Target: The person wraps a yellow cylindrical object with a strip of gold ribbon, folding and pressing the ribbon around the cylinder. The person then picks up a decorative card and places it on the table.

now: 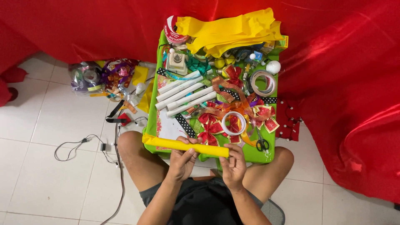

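- Yellow paper roll [185, 146]: held level across the near edge of the green bench [152, 100], running from 9 o'clock to 3 o'clock in front of the person.
- Left hand [182, 160]: fingers closed around the middle of the yellow paper roll, thumb on top.
- Right hand [234, 164]: fingers pinched shut on the 3 o'clock end of the same roll.
- Both hands sit between the person's bare knees, at 6 o'clock of the bench.
- White paper tubes [183, 93]: several lie side by side, slanted, toward 10 o'clock on the bench.
- Red bows [210, 127]: clustered at the bench centre, just beyond the roll; a white tape ring [233, 123] lies among them.
- Scissors [261, 143]: black-handled, at 4 o'clock on the bench, near the right hand but not touching it.
- Clear tape roll [263, 83]: at 2 o'clock.
- Folded yellow paper [233, 33]: stacked at 12 o'clock, overhanging the far edge.
- Red cloth [346, 83]: drapes behind and to 3 o'clock.
- Tiled floor [50, 125]: a clear bag of ribbons [100, 77] and loose cables lie at 9 o'clock.
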